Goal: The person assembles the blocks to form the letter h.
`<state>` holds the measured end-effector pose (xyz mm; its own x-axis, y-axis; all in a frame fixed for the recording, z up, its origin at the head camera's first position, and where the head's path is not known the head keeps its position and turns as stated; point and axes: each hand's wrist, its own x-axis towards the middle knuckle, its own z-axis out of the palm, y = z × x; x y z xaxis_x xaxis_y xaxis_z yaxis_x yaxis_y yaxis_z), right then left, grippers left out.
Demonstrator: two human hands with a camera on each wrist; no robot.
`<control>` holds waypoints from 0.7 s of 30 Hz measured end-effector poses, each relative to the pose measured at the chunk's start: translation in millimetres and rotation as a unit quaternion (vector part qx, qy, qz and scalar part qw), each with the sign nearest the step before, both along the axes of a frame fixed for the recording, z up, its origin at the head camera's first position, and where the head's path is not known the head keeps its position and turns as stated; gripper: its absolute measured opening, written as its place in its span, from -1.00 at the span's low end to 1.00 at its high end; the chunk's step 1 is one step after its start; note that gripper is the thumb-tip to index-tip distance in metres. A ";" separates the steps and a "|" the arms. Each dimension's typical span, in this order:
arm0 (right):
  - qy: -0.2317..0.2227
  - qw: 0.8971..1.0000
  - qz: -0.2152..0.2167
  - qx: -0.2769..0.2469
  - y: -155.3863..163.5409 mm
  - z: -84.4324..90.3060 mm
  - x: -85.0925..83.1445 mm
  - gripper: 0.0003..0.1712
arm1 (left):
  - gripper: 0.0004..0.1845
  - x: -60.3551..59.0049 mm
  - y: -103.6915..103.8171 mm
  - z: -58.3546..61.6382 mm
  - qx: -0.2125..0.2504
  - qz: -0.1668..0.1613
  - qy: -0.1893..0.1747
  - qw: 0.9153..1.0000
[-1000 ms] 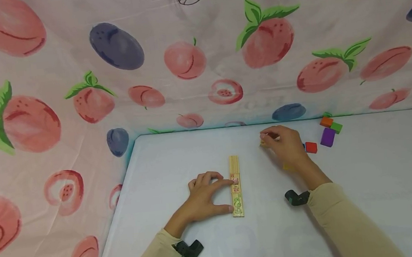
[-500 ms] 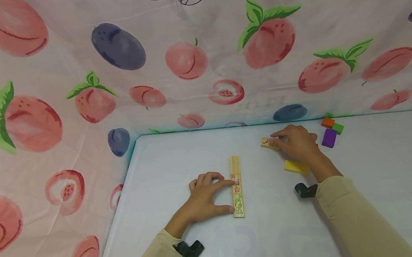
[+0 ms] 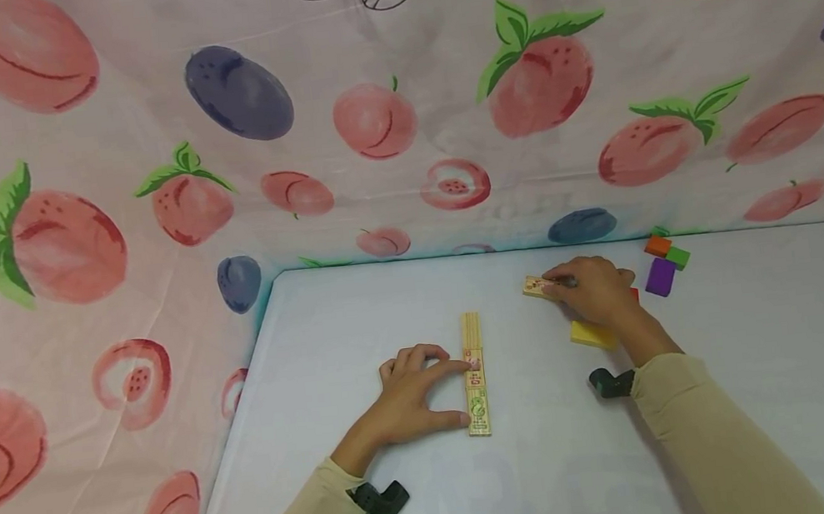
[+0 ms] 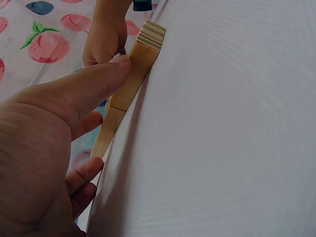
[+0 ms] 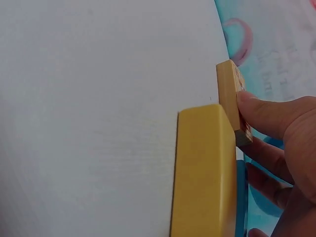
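In the head view, a straight row of wooden dominoes (image 3: 478, 409) lies on the white table, with printed faces on its nearer part and a plain striped far part. My left hand (image 3: 400, 401) is beside it, index fingertip on a printed face and thumb touching the left side. In the left wrist view, the thumb (image 4: 94, 81) lies along the wooden side (image 4: 133, 79). Farther right, my right hand (image 3: 596, 288) pinches a separate printed domino (image 3: 536, 286) between thumb and fingers. The right wrist view shows the thumb on this domino's (image 5: 228, 94) printed face.
A yellow block (image 3: 592, 334) lies just below the right hand, and a blue block (image 5: 240, 197) shows behind it in the right wrist view. Purple (image 3: 660, 277), green (image 3: 678, 257) and orange (image 3: 657, 245) blocks cluster at the back right. A red block is mostly hidden by the right hand.
My right hand has shifted right from the domino's far-left end, uncovering its printed face and the yellow block; its thumb and index finger have closed nearer together. The left hand stays put.
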<state>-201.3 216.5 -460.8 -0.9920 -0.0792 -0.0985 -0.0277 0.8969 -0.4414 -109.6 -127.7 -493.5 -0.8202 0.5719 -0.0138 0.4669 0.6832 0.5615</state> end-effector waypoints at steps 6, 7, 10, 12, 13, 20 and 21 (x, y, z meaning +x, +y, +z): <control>0.013 1.000 0.003 -0.015 -1.9 -0.9 0.0 -0.60 | -0.28 -0.2 -0.4 0.4 0.002 -0.002 -0.002 1.000; 0.013 1.000 0.005 -0.018 -1.9 -0.8 0.1 -0.59 | -0.28 -0.2 -0.3 0.6 0.002 -0.002 -0.002 1.000; 0.011 0.999 0.011 -0.037 -2.4 -0.4 0.3 -0.58 | -0.29 -0.3 0.0 1.1 0.005 -0.003 -0.002 1.000; 0.014 0.998 0.024 -0.049 -3.2 0.0 0.1 -0.56 | -0.29 -0.3 0.0 1.4 0.005 -0.003 -0.001 1.000; 0.016 0.998 0.032 -0.054 -3.7 0.5 0.1 -0.54 | -0.29 -0.4 0.0 1.4 0.005 -0.003 -0.001 1.000; 0.038 0.995 0.071 -0.064 -11.7 5.7 4.7 -0.44 | -0.28 -0.6 0.1 1.0 0.001 -0.002 -0.001 1.000; 0.039 0.994 0.073 -0.068 -13.5 6.1 5.6 -0.43 | -0.28 -0.6 0.3 1.0 0.001 -0.002 -0.002 1.000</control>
<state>-195.7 203.0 -454.7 -0.9733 -0.2295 0.0000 -0.1917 0.8133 -0.5494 -110.2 -127.4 -492.5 -0.8184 0.5744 -0.0150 0.4670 0.6801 0.5651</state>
